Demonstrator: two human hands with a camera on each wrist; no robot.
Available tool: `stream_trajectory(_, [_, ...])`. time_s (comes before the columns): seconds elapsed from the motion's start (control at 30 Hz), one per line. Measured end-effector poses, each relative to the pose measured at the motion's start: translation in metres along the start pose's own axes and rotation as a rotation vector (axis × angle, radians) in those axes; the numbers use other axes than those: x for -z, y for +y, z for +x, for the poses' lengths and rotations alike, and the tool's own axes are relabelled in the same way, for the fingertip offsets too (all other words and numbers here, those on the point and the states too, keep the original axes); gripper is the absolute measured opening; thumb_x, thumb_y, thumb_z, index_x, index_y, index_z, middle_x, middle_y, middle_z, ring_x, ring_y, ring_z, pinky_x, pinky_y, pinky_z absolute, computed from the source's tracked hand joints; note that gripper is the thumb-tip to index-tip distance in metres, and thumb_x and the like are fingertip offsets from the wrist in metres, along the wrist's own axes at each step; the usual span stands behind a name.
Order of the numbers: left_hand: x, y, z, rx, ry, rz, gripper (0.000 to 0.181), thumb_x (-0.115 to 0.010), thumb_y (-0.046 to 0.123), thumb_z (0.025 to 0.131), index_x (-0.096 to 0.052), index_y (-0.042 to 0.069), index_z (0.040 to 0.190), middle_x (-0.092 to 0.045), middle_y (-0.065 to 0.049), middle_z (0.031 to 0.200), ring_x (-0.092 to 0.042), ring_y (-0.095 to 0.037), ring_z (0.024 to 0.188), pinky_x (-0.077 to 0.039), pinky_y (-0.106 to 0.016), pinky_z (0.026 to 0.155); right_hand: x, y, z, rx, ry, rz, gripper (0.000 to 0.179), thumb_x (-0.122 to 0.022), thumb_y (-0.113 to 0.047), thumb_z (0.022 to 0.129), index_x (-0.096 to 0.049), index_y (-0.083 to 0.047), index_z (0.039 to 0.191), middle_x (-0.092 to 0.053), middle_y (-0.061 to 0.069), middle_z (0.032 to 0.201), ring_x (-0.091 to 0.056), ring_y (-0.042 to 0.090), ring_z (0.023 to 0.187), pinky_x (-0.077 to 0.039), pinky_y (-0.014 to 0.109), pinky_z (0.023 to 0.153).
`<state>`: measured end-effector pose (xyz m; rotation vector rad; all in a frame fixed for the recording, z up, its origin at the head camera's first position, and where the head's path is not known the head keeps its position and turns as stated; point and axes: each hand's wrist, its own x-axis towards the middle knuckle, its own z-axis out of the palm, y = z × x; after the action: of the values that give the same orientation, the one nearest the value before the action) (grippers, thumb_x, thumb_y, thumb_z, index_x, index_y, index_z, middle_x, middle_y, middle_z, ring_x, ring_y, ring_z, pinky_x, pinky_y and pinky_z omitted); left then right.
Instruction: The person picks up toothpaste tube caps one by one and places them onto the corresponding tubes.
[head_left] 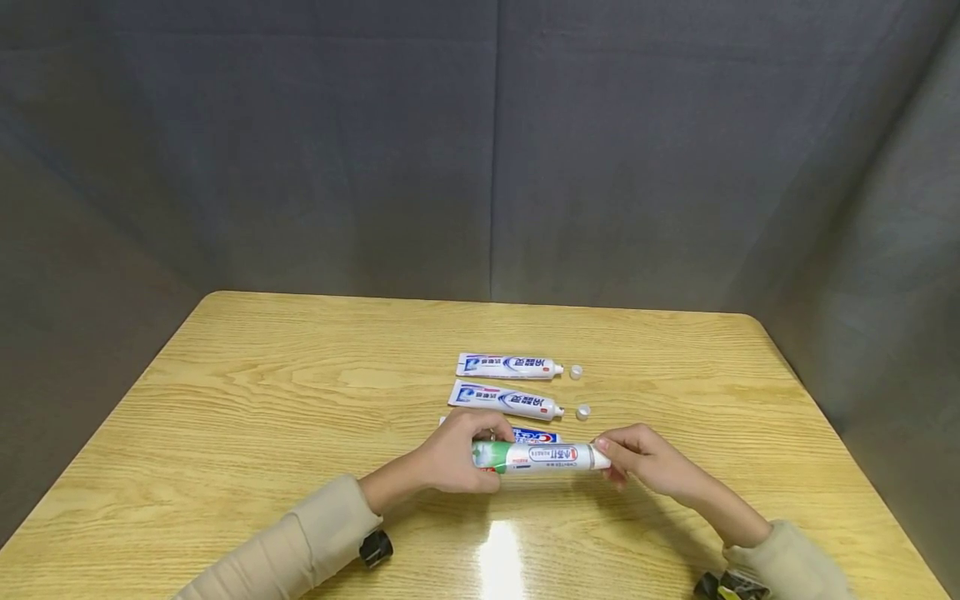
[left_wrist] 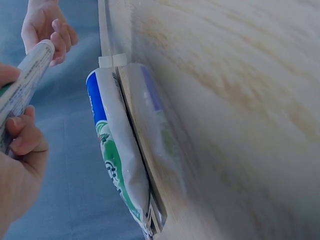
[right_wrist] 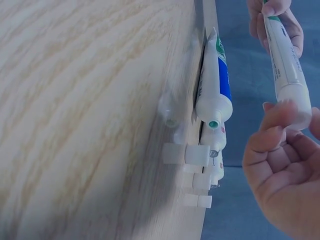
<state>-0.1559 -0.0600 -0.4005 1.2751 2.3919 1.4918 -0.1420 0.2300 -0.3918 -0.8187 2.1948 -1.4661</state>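
Note:
Above the table, my left hand (head_left: pixel 456 454) holds a white and green toothpaste tube (head_left: pixel 540 456) level, fingers and thumb round its flat-end half. At the tube's other end, the thumb and fingers of my right hand (head_left: pixel 651 460) pinch the white cap (right_wrist: pixel 299 111). In the right wrist view the cap looks seated on the tube. Just behind lies a blue, white and green Crest tube (head_left: pixel 536 436), partly hidden by my left hand and the held tube. Its nozzle (right_wrist: pixel 214 124) is bare in the right wrist view.
Two white and blue tubes (head_left: pixel 510 366) lie farther back, roughly parallel, nozzles to the right. Small white caps (head_left: pixel 583 412) stand beside the nozzles; another cap (right_wrist: pixel 197 155) is near the Crest tube. The wooden table (head_left: pixel 300 375) ends at grey curtains (head_left: pixel 360 167).

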Motion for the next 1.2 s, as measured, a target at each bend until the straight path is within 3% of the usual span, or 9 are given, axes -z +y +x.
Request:
stream_trajectory(0.37, [-0.0018, -0.0037, 0.0, -0.069, 0.012, 0.034, 0.034, -0.067, 0.0, 0.054, -0.061, 0.009, 0.086, -0.057, 0.002, 0.075, -0.044, -0.003, 0.062, -0.04, -0.016, 0.049, -0.0001, 0.0002, 0.0003, -0.068, -0.029, 0.118, 0.037, -0.036, -0.012, 0.098, -0.055, 0.018, 0.089, -0.055, 0.0, 0.066, -0.051, 0.008, 0.051, -0.042, 0.024, 0.047])
stream_trajectory(0.8, [-0.0029, -0.0017, 0.0026, -0.136, 0.024, 0.074, 0.034, -0.066, 0.0, 0.053, -0.06, 0.009, 0.085, -0.053, 0.003, 0.071, -0.04, -0.001, 0.06, -0.035, -0.014, 0.048, 0.0033, 0.0012, -0.0001, -0.107, -0.079, 0.232, 0.043, -0.033, -0.015, 0.099, -0.05, 0.023, 0.092, -0.056, -0.001, 0.066, -0.051, 0.005, 0.053, -0.042, 0.021, 0.049])
stream_trajectory(1.0, [-0.0021, -0.0001, 0.0033, -0.142, 0.024, 0.109, 0.035, -0.067, 0.002, 0.052, -0.06, 0.01, 0.086, -0.054, 0.004, 0.072, -0.041, -0.001, 0.06, -0.035, -0.014, 0.049, 0.0039, 0.0012, 0.0005, -0.168, -0.077, 0.295, 0.045, -0.035, -0.022, 0.099, -0.054, 0.018, 0.09, -0.056, -0.001, 0.066, -0.05, 0.005, 0.052, -0.04, 0.02, 0.049])
stream_trajectory(1.2, [-0.0013, 0.0012, 0.0026, -0.142, 0.007, 0.148, 0.036, -0.068, 0.004, 0.053, -0.059, 0.01, 0.088, -0.055, 0.004, 0.076, -0.043, -0.002, 0.063, -0.037, -0.014, 0.051, 0.0021, 0.0016, 0.0003, -0.163, -0.085, 0.339, 0.047, -0.034, -0.02, 0.099, -0.051, 0.022, 0.091, -0.057, 0.0, 0.066, -0.05, 0.005, 0.052, -0.042, 0.019, 0.049])
